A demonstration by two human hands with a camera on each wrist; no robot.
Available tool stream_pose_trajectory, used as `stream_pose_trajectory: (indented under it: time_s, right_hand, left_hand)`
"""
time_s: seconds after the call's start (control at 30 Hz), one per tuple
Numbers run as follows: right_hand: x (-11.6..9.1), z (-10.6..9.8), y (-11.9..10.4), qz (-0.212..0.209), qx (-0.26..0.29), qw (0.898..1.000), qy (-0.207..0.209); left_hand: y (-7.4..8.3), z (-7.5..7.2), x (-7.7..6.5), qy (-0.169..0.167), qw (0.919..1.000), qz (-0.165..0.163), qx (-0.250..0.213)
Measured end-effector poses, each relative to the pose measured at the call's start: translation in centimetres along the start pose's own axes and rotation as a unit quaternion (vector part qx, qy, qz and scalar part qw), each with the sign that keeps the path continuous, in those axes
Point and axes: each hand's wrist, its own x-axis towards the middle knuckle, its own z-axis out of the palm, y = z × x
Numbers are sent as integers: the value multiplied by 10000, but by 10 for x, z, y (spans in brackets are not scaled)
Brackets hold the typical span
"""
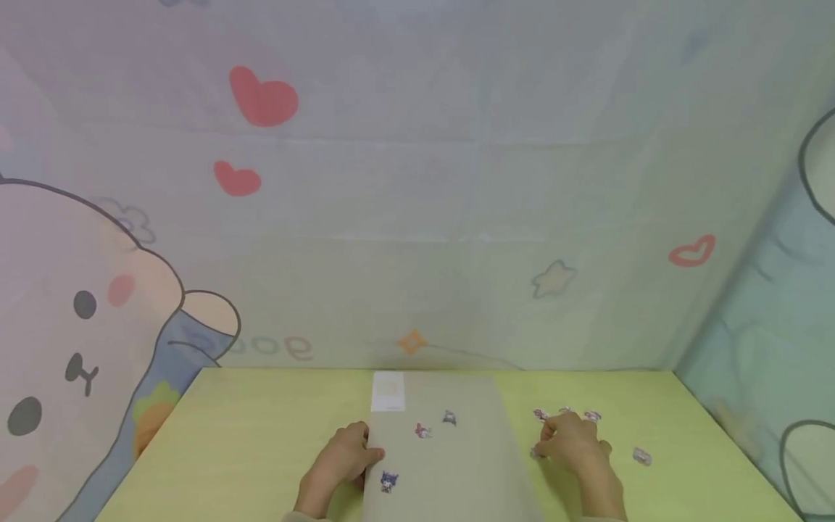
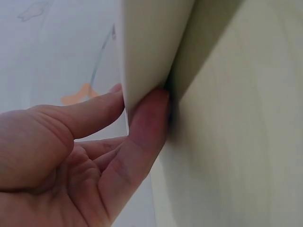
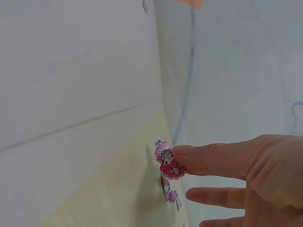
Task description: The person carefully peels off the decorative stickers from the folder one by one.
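Note:
A large pale board (image 1: 450, 464), possibly a pad or folder, lies in front of me with several cartoon stickers on it, among them a purple one (image 1: 388, 482). At its left edge my left hand (image 1: 344, 455) pinches the board, thumb on the top face and fingers underneath, as the left wrist view shows. My right hand (image 1: 575, 441) is over the table to the right of the board. Between thumb and fingers it pinches a red-and-pink cartoon sticker (image 3: 169, 162); the fingertips behind the sticker are hidden.
More stickers lie on the yellow-green table (image 1: 274, 406) around the right hand, including one at the far right (image 1: 642, 456). A white label (image 1: 388, 391) sits at the board's upper left corner. Behind the table hangs a printed cloth (image 1: 404, 196).

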Motion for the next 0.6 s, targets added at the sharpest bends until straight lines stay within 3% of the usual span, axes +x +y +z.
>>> stream_pose_trajectory:
  time_s: [0.6]
  right_hand:
    - [8,9,19,391,18,9992,106]
  left_hand:
    - [3,-1,-2,23,10000,-33,44]
